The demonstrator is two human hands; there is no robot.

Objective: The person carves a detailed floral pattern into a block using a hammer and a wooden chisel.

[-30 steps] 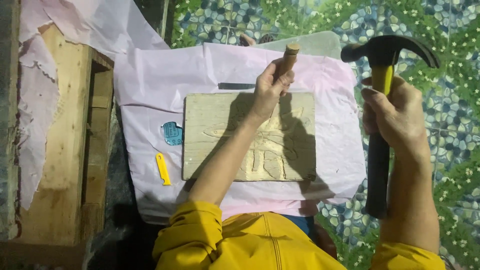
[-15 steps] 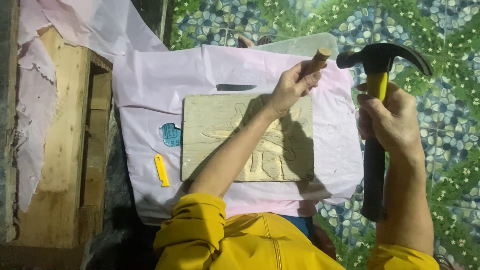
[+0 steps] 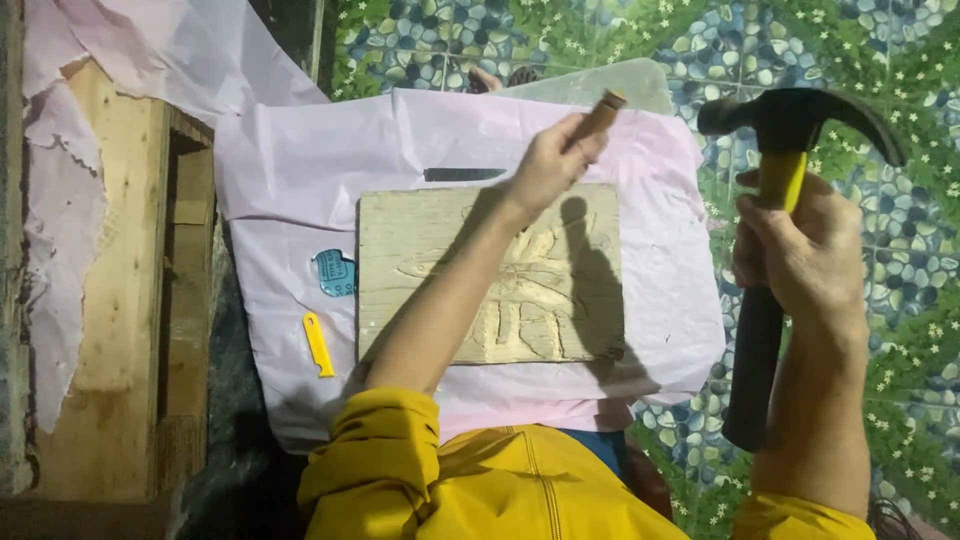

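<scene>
A pale wooden board [image 3: 420, 270] with a carved relief lies on a pink plastic sheet [image 3: 300, 180]. My left hand [image 3: 545, 165] is closed around a wooden-handled chisel [image 3: 598, 115], held above the board's far right corner. The chisel's blade is hidden by the hand. My right hand [image 3: 800, 260] grips a claw hammer [image 3: 775, 150] with a black head and a yellow and black handle, raised to the right of the board. Yellow sleeves cover both arms.
A dark flat blade [image 3: 465, 174] lies beyond the board. A blue tag [image 3: 335, 272] and a small yellow tool [image 3: 318, 343] rest left of it. A wooden crate [image 3: 130, 300] stands at the left. The floor [image 3: 900, 300] is patterned with pebbles and flowers.
My left hand has carried the chisel rightward toward the board's far right corner. The hammer has stayed raised at the right.
</scene>
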